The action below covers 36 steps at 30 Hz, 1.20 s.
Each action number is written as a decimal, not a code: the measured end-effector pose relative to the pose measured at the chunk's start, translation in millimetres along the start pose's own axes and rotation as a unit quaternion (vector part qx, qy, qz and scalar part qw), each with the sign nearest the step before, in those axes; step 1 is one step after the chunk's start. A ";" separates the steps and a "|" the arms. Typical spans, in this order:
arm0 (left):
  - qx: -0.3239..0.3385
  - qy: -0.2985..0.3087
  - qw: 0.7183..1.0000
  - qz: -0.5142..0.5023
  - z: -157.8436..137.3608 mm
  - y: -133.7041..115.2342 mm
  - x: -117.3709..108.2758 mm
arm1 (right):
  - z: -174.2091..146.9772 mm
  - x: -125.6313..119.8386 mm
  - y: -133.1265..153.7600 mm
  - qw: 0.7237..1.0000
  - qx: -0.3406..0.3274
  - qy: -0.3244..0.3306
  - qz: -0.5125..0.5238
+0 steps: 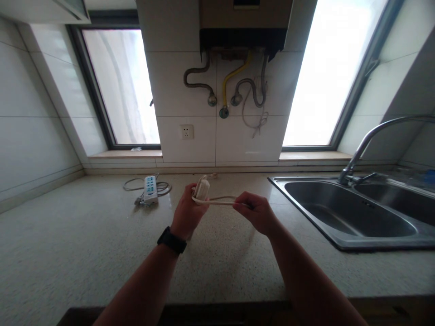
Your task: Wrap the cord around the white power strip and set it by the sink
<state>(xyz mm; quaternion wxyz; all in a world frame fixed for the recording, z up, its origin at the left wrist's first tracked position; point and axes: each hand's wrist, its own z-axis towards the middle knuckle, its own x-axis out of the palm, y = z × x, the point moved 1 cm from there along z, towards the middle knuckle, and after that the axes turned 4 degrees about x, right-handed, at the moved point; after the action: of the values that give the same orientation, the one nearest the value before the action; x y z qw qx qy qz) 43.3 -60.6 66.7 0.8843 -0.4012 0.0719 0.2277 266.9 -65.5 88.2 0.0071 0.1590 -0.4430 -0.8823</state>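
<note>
Over the middle of the table (220,267), a pale block (203,187) looped by a cord (220,203). Left hand (188,208): grip closed around the block. Right hand (253,209): grip pinching the cord, 2 strands between. Near, on the left, a power strip (150,186) beside coiled cable (164,187). Well apart, on the right, a 2-basin sink (374,243) and tap (345,175). Speckled, faintly glossy tabletop. Behind, tiled wall (176,147), 1 socket (186,131), a heater (244,16) between 2 windows (118,86).
</note>
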 end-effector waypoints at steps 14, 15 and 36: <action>0.165 0.207 0.940 0.214 -2.9 6.1 1.8 | 7.6 -32.5 -7.2 0.951 -0.049 -0.304 0.030; 0.175 0.219 0.938 0.205 -3.6 4.9 2.0 | 8.4 -35.0 -8.2 0.943 -0.046 -0.328 0.022; 0.109 0.300 0.944 -0.088 -4.7 -35.9 -3.4 | 7.5 18.9 7.9 0.795 -0.208 -0.090 -0.563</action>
<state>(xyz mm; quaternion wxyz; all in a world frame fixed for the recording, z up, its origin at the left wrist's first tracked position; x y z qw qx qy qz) 57.1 -85.8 88.9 0.8767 -0.3565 0.3230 0.0092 245.8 -67.3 93.4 -0.4975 0.2950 -0.0801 -0.8118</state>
